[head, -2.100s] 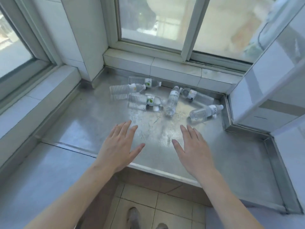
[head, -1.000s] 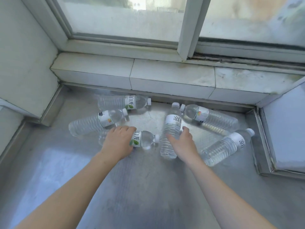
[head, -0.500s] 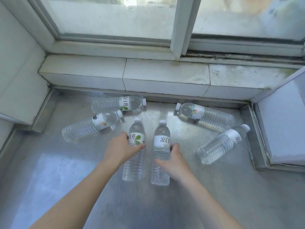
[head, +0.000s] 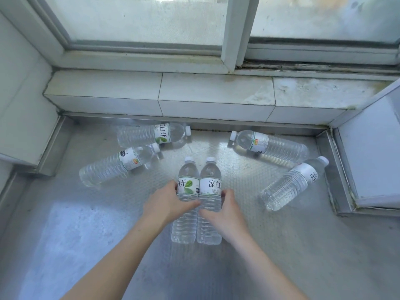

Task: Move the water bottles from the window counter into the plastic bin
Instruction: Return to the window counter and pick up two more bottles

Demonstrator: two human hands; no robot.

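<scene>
Gripping two water bottles side by side, you have one in each hand over the metal counter (head: 86,245). Your left hand (head: 166,204) wraps round the left bottle (head: 187,187) just below its label, thumb across the front and fingers curled behind its left side. Your right hand (head: 225,211) clamps the right bottle (head: 210,185) at the same height, fingertips showing at the bottle's right edge and thumb lying over the ribbed body. The two bottles touch along their length, caps pointing toward the window (head: 140,18), bases toward you. Whether they are lifted or resting on the steel cannot be told.

Four more bottles lie on their sides around them. The far-left bottle (head: 151,135) lies close under the tiled ledge (head: 216,92), cap to the right. Just in front of it the near-left bottle (head: 116,165) lies slantwise, its cap near the first one's body. On the other side the far-right bottle (head: 270,146) lies with its cap to the left, and the near-right bottle (head: 292,182) slants with its cap up against the raised metal rim (head: 331,169) of the counter. All four lie apart from the pair you hold, with bare steel between them and your hands. The plastic bin is out of sight.
</scene>
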